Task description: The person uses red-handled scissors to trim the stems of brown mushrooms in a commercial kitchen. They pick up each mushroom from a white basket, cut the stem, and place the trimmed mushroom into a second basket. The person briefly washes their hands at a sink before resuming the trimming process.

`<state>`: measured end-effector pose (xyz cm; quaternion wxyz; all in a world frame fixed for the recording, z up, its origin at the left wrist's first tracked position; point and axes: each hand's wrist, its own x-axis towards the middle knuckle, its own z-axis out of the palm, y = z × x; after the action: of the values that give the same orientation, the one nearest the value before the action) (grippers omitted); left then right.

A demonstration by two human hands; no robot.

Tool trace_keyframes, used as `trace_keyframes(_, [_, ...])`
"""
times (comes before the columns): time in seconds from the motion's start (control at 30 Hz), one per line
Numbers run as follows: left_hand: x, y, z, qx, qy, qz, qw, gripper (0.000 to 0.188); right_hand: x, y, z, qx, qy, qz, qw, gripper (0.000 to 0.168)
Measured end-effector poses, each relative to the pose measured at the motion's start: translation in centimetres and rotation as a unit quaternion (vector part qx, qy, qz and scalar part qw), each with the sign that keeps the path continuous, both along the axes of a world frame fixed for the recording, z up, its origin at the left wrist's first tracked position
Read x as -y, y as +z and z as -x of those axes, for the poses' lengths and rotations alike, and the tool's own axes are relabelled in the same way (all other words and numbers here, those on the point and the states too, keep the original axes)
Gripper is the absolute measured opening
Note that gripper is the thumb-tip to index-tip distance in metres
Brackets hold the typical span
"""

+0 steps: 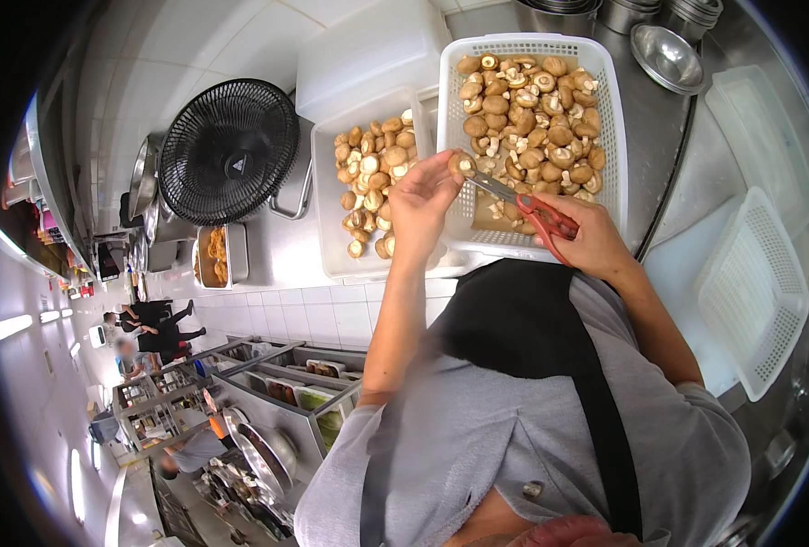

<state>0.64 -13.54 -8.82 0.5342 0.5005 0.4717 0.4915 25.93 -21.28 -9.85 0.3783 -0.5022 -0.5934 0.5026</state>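
Between the fingers of my left hand [423, 195] is a brown mushroom [460, 164], its pale stem side turned toward the scissors. My right hand [592, 232] grips red-handled scissors [540, 217], whose blades reach to the mushroom's stem. Both hands are over the near left part of a white perforated basket [618, 164]. Inside it lie many brown mushrooms [524, 123], several with stems showing, and loose pale stem pieces. Left of the basket, a translucent plastic bin [329, 232] holds more mushrooms [377, 164], many with pale undersides up.
A black fan [230, 152] stands left of the bin, near a steel pan [239, 253] of orange-brown food. Steel bowls [668, 58] stand at the back right. Another white perforated basket [753, 294] and a translucent lid [760, 143] lie at right. Several people are in the background at left.
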Motion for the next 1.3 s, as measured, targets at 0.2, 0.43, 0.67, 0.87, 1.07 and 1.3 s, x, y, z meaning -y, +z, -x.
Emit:
trace_keyframes(0.2, [0.2, -0.1, -0.1, 0.007, 0.032, 0.011, 0.999, 0.039, 0.3, 0.5, 0.2, -0.01, -0.013, -0.005, 1.0, 0.061])
trace_keyframes(0.43, [1.0, -0.1, -1.3, -0.043, -0.002, 0.032, 0.999, 0.032, 0.2, -0.6, -0.1, 0.049, -0.003, -0.025, 0.999, 0.056])
trace_keyframes(0.67, [0.3, -0.7, -0.2, -0.07, 0.032, 0.068, 0.995, 0.029, 0.1, -1.8, 0.7, 0.06, -0.006, -0.017, 0.998, 0.049])
trace_keyframes(0.87, [-2.8, 0.8, 4.5, -0.306, 0.119, -0.113, 0.938, 0.025, -0.2, -1.5, 0.4, -0.068, -0.031, 0.046, 0.996, 0.05])
trace_keyframes(1.07, [-1.7, -0.3, -0.7, -0.464, -0.078, -0.11, 0.875, 0.026, -0.8, -2.6, 0.1, -0.109, -0.052, 0.048, 0.991, 0.054])
trace_keyframes(1.3, [-0.8, -3.3, -4.3, -0.57, -0.24, -0.064, 0.783, 0.031, -0.9, -3.0, 0.0, -0.118, -0.075, 0.055, 0.989, 0.056])
